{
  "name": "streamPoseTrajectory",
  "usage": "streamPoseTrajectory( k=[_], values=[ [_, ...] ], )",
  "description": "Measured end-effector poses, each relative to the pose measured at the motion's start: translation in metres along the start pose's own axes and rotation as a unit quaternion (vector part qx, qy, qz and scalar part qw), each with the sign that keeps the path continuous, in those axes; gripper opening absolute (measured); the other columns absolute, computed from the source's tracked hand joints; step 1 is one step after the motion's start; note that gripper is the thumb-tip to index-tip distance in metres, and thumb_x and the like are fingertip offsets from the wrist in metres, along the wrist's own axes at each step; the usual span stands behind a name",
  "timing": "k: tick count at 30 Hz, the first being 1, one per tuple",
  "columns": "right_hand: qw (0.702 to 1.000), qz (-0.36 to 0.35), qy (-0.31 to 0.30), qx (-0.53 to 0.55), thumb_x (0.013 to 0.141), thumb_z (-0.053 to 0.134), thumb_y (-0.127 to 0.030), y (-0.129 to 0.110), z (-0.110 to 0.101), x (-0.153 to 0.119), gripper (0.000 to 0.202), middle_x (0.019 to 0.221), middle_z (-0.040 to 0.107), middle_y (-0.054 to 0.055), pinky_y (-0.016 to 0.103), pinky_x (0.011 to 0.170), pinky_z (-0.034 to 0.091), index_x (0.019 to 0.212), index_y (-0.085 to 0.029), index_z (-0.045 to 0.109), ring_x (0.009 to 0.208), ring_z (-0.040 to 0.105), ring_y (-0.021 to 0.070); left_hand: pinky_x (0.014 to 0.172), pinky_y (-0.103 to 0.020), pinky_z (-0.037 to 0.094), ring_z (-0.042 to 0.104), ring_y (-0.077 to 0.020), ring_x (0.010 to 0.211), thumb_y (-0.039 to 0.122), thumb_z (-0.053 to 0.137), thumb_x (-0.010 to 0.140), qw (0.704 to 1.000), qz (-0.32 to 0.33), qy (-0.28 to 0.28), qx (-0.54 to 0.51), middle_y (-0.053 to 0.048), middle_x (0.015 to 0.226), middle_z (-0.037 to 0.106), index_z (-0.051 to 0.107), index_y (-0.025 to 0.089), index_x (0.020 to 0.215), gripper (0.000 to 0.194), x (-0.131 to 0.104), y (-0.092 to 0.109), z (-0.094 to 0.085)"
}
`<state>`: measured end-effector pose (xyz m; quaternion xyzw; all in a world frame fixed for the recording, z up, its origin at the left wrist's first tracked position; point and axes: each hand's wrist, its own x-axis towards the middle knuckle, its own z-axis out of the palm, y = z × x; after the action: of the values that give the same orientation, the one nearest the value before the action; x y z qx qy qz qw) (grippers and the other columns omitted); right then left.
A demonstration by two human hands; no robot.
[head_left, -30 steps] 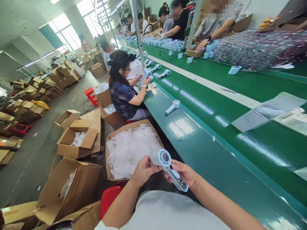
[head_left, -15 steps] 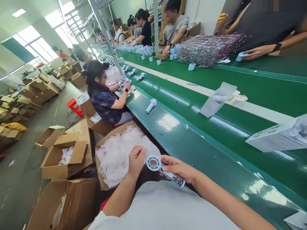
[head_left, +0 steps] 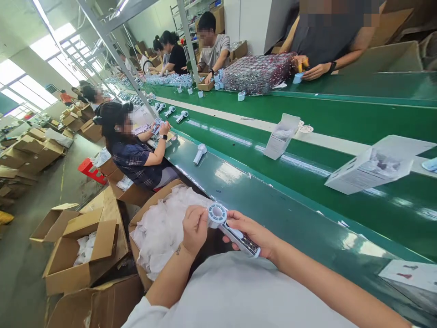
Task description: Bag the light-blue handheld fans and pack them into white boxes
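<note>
A light blue handheld fan (head_left: 217,214), with a round slotted head and long handle, is held over my lap. The handle's face is off, baring dark inner parts. My right hand (head_left: 247,230) is closed around the handle, thumb on top. My left hand (head_left: 195,228) is closed in a pinch at the left edge of the fan's head; what its fingertips hold, if anything, is hidden. Another handheld fan (head_left: 200,154) lies face down on the green ledge (head_left: 259,200) ahead of me.
To my left stands a carton of white plastic bags (head_left: 164,223). Open white boxes (head_left: 370,168) sit on the green conveyor belt (head_left: 235,136). A co-worker (head_left: 131,155) sits ahead at left, handling a fan; several others work across the belt. Open cartons (head_left: 77,255) lie on the floor.
The fan's head has come up beside my left hand, which stays pinched. My right hand still grips the handle. My view has swung to the right.
</note>
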<state>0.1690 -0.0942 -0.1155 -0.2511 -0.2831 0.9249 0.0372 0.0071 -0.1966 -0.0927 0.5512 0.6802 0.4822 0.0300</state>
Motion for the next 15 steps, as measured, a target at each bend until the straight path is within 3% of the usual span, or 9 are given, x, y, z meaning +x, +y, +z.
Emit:
streamPoseTrajectory(
  k=[3,5,8,11,15],
  values=[
    [1.0,-0.005,-0.021,0.006,0.071,0.074,-0.036,-0.002,0.002,-0.009,0.044,0.098,0.062,0.003,0.022,0.046,0.052,0.105,-0.023,0.049,0.071,0.067,0.0172,0.074,-0.033,0.048,0.055,-0.017,0.08,0.009,0.054,0.084,0.99,0.136,-0.036,0.021,-0.006,0.083,0.062,0.062,0.018,0.094,0.015,0.009,0.009,-0.01],
    [1.0,-0.022,-0.019,-0.004,0.071,0.074,-0.037,-0.002,0.002,-0.014,0.045,0.102,0.062,0.005,0.023,0.047,0.051,0.105,-0.024,0.048,0.072,0.067,0.0179,0.073,-0.034,0.049,0.055,-0.0174,0.079,0.011,0.054,0.084,0.986,0.146,-0.072,0.016,-0.006,0.082,0.062,0.062,0.018,0.092,0.013,0.016,0.014,-0.015],
    [0.996,-0.067,0.034,-0.041,0.072,0.073,-0.041,0.001,0.003,-0.02,0.043,0.11,0.06,0.004,0.024,0.051,0.052,0.103,-0.025,0.048,0.077,0.066,0.0178,0.068,-0.029,0.048,0.056,-0.0149,0.071,0.016,0.053,0.087,0.989,0.035,-0.141,-0.014,-0.004,0.074,0.062,0.062,0.018,0.08,0.011,0.027,0.018,-0.016],
    [0.983,-0.103,0.114,-0.101,0.072,0.072,-0.044,0.008,0.006,-0.022,0.04,0.106,0.059,0.001,0.024,0.055,0.051,0.099,-0.025,0.049,0.078,0.063,0.0155,0.065,-0.026,0.046,0.056,-0.0131,0.068,0.021,0.056,0.085,0.977,-0.066,-0.203,-0.009,-0.003,0.074,0.064,0.063,0.018,0.079,0.01,0.031,0.011,-0.008],
    [0.962,-0.136,0.178,-0.157,0.071,0.071,-0.044,0.021,0.007,-0.018,0.04,0.098,0.06,-0.001,0.023,0.055,0.049,0.098,-0.024,0.049,0.07,0.059,0.0119,0.063,-0.026,0.046,0.057,-0.0139,0.066,0.027,0.058,0.084,0.963,-0.118,-0.243,-0.008,-0.002,0.073,0.065,0.065,0.018,0.083,0.011,0.027,-0.009,0.005]
  ],
)
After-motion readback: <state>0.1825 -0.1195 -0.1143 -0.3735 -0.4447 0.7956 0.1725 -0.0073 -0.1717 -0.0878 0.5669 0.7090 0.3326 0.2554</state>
